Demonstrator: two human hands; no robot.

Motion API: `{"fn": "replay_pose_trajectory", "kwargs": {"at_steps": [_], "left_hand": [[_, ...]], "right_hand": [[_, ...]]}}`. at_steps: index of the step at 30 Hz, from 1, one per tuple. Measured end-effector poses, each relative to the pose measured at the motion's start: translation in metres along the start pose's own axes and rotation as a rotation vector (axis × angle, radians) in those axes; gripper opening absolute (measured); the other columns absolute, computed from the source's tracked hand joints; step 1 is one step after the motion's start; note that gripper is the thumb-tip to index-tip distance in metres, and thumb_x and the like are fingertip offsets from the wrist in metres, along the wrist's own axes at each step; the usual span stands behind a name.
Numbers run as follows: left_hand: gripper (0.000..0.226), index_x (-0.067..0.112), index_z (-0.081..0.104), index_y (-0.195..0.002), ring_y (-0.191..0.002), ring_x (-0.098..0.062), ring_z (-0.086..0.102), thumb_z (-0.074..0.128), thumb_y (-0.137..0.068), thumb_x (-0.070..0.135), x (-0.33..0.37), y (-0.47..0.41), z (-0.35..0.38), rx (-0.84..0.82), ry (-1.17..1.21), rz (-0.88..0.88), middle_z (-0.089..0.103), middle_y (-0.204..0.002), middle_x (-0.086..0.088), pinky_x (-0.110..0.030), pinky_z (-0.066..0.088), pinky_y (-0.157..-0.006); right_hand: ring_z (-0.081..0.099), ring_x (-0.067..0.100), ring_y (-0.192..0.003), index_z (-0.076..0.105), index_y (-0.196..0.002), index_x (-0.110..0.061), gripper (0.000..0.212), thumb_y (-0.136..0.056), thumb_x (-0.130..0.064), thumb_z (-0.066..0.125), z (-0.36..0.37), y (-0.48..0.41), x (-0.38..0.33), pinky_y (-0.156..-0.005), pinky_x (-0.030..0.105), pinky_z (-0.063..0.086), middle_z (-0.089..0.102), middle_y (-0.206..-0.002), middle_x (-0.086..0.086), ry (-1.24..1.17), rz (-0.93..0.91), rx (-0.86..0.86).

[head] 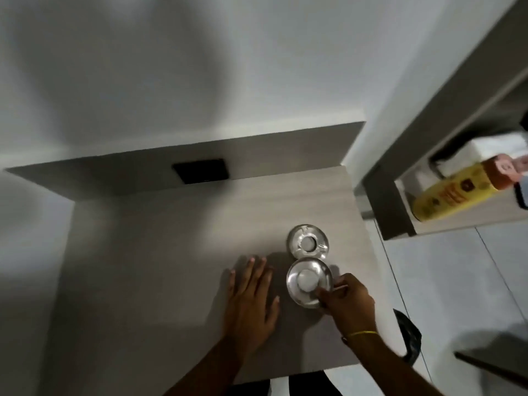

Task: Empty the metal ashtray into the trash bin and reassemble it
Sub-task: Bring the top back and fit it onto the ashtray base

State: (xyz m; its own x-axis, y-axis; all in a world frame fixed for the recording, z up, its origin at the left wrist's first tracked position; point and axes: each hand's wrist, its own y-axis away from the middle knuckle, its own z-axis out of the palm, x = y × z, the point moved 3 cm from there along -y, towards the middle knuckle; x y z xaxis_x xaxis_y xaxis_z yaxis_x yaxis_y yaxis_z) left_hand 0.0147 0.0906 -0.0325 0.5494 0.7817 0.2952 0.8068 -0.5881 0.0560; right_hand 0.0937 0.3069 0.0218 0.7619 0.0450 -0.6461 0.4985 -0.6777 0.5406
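Bracing left hand (pixel 251 304) flat and empty on table (pixel 171 252), pinching near rim of ashtray bowl (pixel 310 282) with right hand (pixel 347 302), lid (pixel 308 242) sitting just behind on table, needing level carry toward black-lined trash bin (pixel 408 338) at right to avoid spilling ash.

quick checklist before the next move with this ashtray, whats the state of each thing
1. Right hand grips ashtray bowl at its near rim: ok.
2. Bowl empty: cannot tell, blurred.
3. Ashtray lid within reach, on the table just beyond the bowl: ok.
4. Lid seated on bowl: not ok, the two are apart.
5. Left hand free, flat on the table: ok.
6. Trash bin location: cannot tell; only a black bag shows past the table's right edge.
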Motion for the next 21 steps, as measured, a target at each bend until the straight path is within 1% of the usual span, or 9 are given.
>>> {"fn": "replay_pose_trajectory", "kwargs": {"at_steps": [3,4,7,10,12,14,16,19,21], "left_hand": [[0.064,0.020,0.044,-0.162,-0.169,-0.023,0.010,0.051,-0.102,0.043,-0.044,0.023,-0.010,0.015,0.015,-0.192,0.030,-0.178,-0.001,-0.064,0.019,-0.131],[0.064,0.020,0.045,-0.162,-0.168,-0.024,0.012,0.050,-0.103,0.043,-0.056,0.031,-0.011,0.018,0.017,-0.225,0.030,-0.177,-0.001,-0.064,0.021,-0.130],[0.064,0.019,0.046,-0.162,-0.168,-0.025,0.016,0.048,-0.103,0.044,-0.084,0.048,-0.012,0.033,-0.011,-0.267,0.031,-0.177,-0.002,-0.064,0.022,-0.129],[0.064,0.020,0.045,-0.162,-0.167,-0.026,0.019,0.050,-0.102,0.043,-0.093,0.051,-0.009,0.072,-0.032,-0.262,0.031,-0.178,-0.002,-0.065,0.023,-0.128],[0.065,0.020,0.043,-0.163,-0.167,-0.028,0.021,0.050,-0.102,0.043,-0.093,0.051,-0.007,0.089,-0.034,-0.264,0.031,-0.178,-0.003,-0.065,0.022,-0.128],[0.065,0.020,0.044,-0.163,-0.166,-0.028,0.021,0.051,-0.102,0.043,-0.091,0.051,-0.005,0.110,-0.039,-0.263,0.032,-0.178,-0.003,-0.066,0.022,-0.128],[0.065,0.020,0.045,-0.162,-0.166,-0.027,0.021,0.053,-0.101,0.043,-0.092,0.052,-0.006,0.133,-0.031,-0.259,0.032,-0.177,-0.002,-0.066,0.023,-0.128],[0.065,0.019,0.047,-0.161,-0.166,-0.028,0.023,0.053,-0.101,0.042,-0.093,0.051,-0.006,0.136,-0.022,-0.262,0.035,-0.176,-0.003,-0.066,0.024,-0.128],[0.064,0.018,0.049,-0.160,-0.166,-0.029,0.024,0.053,-0.101,0.042,-0.091,0.050,-0.006,0.126,-0.026,-0.265,0.036,-0.176,-0.004,-0.065,0.024,-0.128]], "right_hand": [[0.073,0.023,-0.075,0.064,-0.072,-0.029,0.033,-0.068,-0.016,0.094,0.051,0.003,-0.023,-0.062,0.025,0.054,0.069,-0.068,-0.013,0.049,-0.056,-0.058],[0.075,0.024,-0.076,0.063,-0.073,-0.032,0.035,-0.069,-0.012,0.092,0.063,0.004,-0.027,-0.063,0.028,0.058,0.069,-0.069,-0.015,0.042,-0.044,-0.075],[0.076,0.030,-0.080,0.062,-0.076,-0.033,0.039,-0.070,-0.004,0.088,0.091,0.007,-0.039,-0.072,0.052,0.068,0.070,-0.075,-0.008,0.001,-0.005,-0.074],[0.075,0.030,-0.080,0.060,-0.086,-0.029,0.035,-0.075,-0.007,0.085,0.104,0.010,-0.048,-0.072,0.053,0.068,0.067,-0.077,-0.010,0.039,-0.045,-0.070],[0.077,0.037,-0.078,0.060,-0.096,-0.021,0.028,-0.081,-0.013,0.082,0.105,0.013,-0.052,-0.071,0.054,0.067,0.074,-0.082,0.002,0.083,-0.096,-0.095],[0.076,0.043,-0.083,0.062,-0.101,-0.017,0.026,-0.084,-0.020,0.082,0.097,0.010,-0.056,-0.076,0.045,0.061,0.075,-0.082,0.007,0.214,-0.210,-0.068],[0.074,0.045,-0.087,0.065,-0.104,-0.013,0.028,-0.083,-0.018,0.082,0.080,0.004,-0.065,-0.075,0.036,0.050,0.073,-0.082,0.008,0.365,-0.379,0.013],[0.063,0.050,-0.103,0.069,-0.116,-0.006,0.049,-0.070,-0.008,0.086,0.065,-0.014,-0.084,-0.086,0.049,0.052,0.067,-0.117,0.021,0.604,-0.605,0.044],[0.049,0.050,-0.129,0.061,-0.139,-0.016,0.076,-0.067,-0.016,0.087,0.062,-0.027,-0.093,-0.098,0.060,0.052,0.050,-0.146,0.019,0.782,-0.598,-0.048]]}}
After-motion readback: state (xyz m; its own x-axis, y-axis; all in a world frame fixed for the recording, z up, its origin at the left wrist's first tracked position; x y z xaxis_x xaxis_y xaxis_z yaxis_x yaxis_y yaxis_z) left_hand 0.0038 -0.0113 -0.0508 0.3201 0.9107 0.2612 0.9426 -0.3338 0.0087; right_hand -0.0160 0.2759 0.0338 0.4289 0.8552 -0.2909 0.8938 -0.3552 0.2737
